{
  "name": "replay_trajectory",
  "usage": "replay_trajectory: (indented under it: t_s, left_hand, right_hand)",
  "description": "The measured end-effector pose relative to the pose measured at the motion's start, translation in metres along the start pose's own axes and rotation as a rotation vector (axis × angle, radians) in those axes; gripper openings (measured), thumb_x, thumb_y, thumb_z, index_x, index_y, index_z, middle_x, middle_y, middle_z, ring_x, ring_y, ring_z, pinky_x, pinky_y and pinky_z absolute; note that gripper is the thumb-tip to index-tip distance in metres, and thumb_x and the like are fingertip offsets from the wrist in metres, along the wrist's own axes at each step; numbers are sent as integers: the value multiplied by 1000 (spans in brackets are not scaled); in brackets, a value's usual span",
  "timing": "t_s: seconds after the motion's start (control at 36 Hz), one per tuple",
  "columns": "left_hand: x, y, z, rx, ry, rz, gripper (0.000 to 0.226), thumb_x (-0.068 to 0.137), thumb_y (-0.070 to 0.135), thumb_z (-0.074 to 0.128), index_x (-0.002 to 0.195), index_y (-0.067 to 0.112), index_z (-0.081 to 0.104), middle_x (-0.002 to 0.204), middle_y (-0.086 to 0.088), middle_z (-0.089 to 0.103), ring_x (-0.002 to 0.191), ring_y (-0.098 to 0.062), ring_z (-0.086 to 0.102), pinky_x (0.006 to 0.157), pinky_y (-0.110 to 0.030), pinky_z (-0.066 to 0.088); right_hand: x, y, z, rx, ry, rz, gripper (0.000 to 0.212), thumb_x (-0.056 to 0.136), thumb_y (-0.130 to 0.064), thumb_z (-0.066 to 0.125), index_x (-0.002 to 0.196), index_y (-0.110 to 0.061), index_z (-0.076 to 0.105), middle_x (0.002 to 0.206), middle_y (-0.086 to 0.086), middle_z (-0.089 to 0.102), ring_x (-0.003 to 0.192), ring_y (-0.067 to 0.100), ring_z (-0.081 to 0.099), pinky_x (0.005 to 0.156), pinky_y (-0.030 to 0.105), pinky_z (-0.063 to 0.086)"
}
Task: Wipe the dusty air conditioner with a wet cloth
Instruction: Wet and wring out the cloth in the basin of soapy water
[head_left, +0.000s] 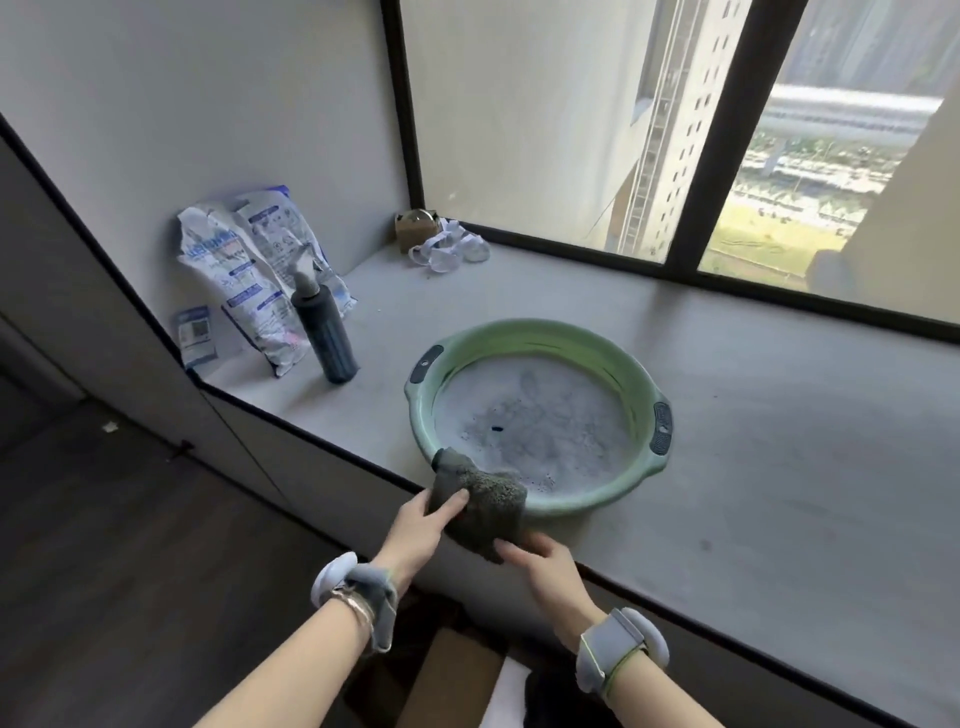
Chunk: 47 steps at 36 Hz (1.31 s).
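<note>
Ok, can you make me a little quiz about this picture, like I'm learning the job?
1. True or false: both hands hold the dark grey cloth.
2. What fills the round green plastic basin? A soapy water, B sand, C rice.
3. What stands just left of the basin?

Key:
1. True: left hand and right hand both grip it.
2. A.
3. The dark spray bottle on the grey window ledge.

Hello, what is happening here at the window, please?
A person holds a dark cloth in both hands, the left hand and the right hand, over the near rim of a green basin of foamy water on the ledge. A spray bottle and a bag stand to the left. No air conditioner is in view.
</note>
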<state>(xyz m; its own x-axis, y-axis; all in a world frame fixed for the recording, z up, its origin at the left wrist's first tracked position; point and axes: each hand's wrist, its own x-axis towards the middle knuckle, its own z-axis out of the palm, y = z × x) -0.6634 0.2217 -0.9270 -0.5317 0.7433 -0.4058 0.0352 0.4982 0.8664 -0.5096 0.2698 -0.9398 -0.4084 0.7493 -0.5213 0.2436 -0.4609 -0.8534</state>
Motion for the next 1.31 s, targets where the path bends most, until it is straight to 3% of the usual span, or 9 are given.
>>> replay_trajectory:
  t_s: [0.19,0.28,0.39,0.58,0.83,0.92,1.03,1.17,1.31]
  left_hand:
    - [-3,21,2,-33,51,126,42,72,48,71,97,14,66,97,-1,72,96,-15,66,92,-39,50]
    - [4,39,11,-73,-14,104,49,78,38,71,111,4,61,95,-1,70,85,-12,65,79,-25,49]
    - [11,54,21,29,28,92,39,84,34,66,112,9,53,103,-4,65,95,-22,64,81,-31,47]
    - [16,47,22,-43,156,96,25,88,29,60,106,17,48,91,6,58,97,-22,61,93,-39,48]
    - [23,48,25,-224,108,19,13,91,18,55,101,11,53,86,-3,59,75,-11,58,71,-29,50]
    - [29,56,29,-244,81,-25,18,90,20,54,102,7,53,76,-1,54,68,-13,52,61,-25,45]
    - [37,84,39,-310,-46,-155,12,95,25,47,99,13,47,82,0,47,76,-14,48,72,-32,44]
    - [61,104,56,-324,-135,-262,63,94,52,37,146,18,27,150,-9,29,133,-35,33,102,-52,34]
    - [94,99,80,-481,-312,-306,86,72,78,44,116,6,57,91,-15,66,77,-26,64,65,-32,52]
  right_hand:
    - [-15,-30,-7,124,-32,-91,8,87,-9,59,80,-9,65,85,9,72,83,22,67,77,31,52]
    - [-9,-69,-18,-150,167,-277,13,85,-12,59,72,-11,57,66,0,60,67,15,57,57,18,43]
    - [25,-105,-29,-562,380,-397,13,82,-20,56,86,-9,51,84,12,63,85,30,57,69,31,38]
    - [80,-101,-25,-1069,282,-208,29,81,-28,50,107,-17,53,105,8,65,94,28,62,78,33,49]
    - [104,-88,-19,-1326,106,42,24,91,-4,40,69,-8,50,84,5,58,74,19,52,70,26,41]
    - [102,-103,-28,-1073,141,47,25,95,-17,44,83,-2,58,102,10,61,100,25,59,83,30,45]
    - [87,-135,-49,-162,36,216,57,84,-33,65,127,0,46,134,17,45,131,34,37,105,49,32]
    - [78,-156,-66,357,-248,382,56,84,-50,55,107,0,48,105,22,53,108,40,50,89,57,36]
    - [65,-158,-52,554,-289,174,39,88,-34,52,83,4,58,86,20,60,83,32,57,86,43,45]
